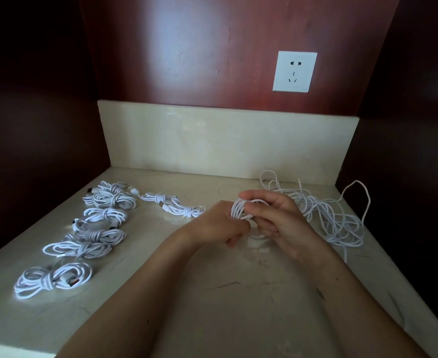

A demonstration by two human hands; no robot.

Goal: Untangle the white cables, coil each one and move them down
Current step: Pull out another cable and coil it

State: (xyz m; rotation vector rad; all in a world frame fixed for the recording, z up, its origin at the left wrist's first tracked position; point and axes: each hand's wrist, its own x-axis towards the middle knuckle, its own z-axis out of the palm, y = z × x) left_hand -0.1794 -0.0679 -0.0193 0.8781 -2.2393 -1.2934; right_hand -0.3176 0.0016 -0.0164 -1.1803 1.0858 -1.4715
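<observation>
1. A small coil of white cable (pixel 241 210) was held just above the pale marble counter (pixel 212 306), near its middle and between both hands.
2. The right hand (pixel 272 218) pinched the coil's upper loops narrowly between thumb and fingertips, probably so the turns could not spring apart.
3. The left hand (pixel 217 224) had its fingers curled against the coil's near side and appeared to grip the loops. How the fingers passed through them was hidden.
4. A loose tangle of white cables (pixel 329 215) lay just right of the hands, likely kept close so the next cable could be drawn out.
5. Knotted white cable bundles (pixel 91 239) lay in a row along the counter's left side, well apart from the tangle. This probably kept done work separate.
6. A white wall socket (pixel 294 71) sat on the panel behind with nothing plugged in.
</observation>
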